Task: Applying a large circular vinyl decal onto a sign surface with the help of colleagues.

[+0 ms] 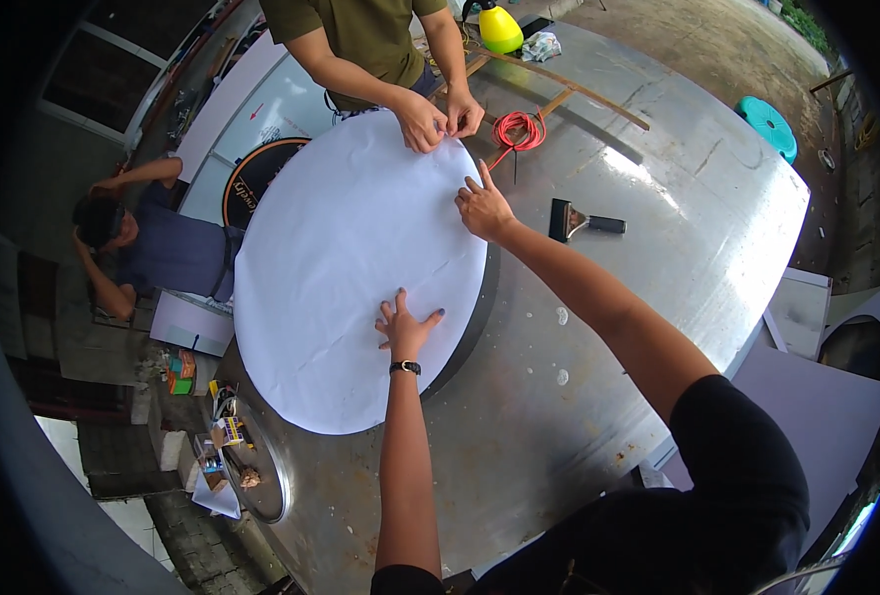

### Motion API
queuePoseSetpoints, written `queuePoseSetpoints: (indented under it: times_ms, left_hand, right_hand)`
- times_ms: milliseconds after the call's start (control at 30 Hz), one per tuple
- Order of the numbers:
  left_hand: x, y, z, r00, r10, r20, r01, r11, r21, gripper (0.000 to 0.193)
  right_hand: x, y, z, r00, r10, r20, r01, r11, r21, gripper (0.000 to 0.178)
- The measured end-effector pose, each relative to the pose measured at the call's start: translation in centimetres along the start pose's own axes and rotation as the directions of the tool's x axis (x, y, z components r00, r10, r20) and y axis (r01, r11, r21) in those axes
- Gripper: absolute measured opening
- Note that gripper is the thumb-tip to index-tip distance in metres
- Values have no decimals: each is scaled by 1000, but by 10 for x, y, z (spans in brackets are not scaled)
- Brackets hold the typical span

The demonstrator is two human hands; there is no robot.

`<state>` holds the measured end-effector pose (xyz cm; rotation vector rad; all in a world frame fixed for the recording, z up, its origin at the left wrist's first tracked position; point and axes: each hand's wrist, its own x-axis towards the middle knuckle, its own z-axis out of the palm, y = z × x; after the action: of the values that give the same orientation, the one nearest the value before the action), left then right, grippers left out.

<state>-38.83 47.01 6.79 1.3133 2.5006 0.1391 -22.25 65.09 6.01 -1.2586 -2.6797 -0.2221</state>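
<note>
A large round disc covered in a smooth white sheet (pixel 341 238) lies on the metal table, its dark side wall showing along the right. My left hand (pixel 407 329), with a black watch on the wrist, rests on the sheet's near part with the fingers spread wide. At the disc's upper right edge lies my right hand (pixel 483 206), index finger stretched out and the other fingers bent against the rim. Just beyond it, a co-worker's two hands (pixel 423 121) pinch at the sheet's far edge. What they pinch is too small to make out.
A black-bladed squeegee (pixel 577 220) and a coiled red cord (pixel 519 131) lie right of the disc on the metal table (pixel 678 238). Wooden strips (pixel 598 96) and a yellow spray bottle (pixel 500 31) sit farther back. Another person (pixel 167 248) is at left. A turquoise stool (pixel 767 127) stands beyond.
</note>
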Motion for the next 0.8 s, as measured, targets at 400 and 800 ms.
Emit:
queuePoseSetpoints:
  times_ms: [400, 800]
  left_hand:
    - [93, 86, -24, 921, 386, 50, -389, 907, 164, 92]
    - [134, 119, -19, 867, 424, 261, -485, 837, 254, 118]
  right_hand:
    - [0, -8, -9, 998, -68, 1, 67, 987, -147, 26]
    - [-16, 10, 11, 925, 189, -329, -106, 961, 255, 25]
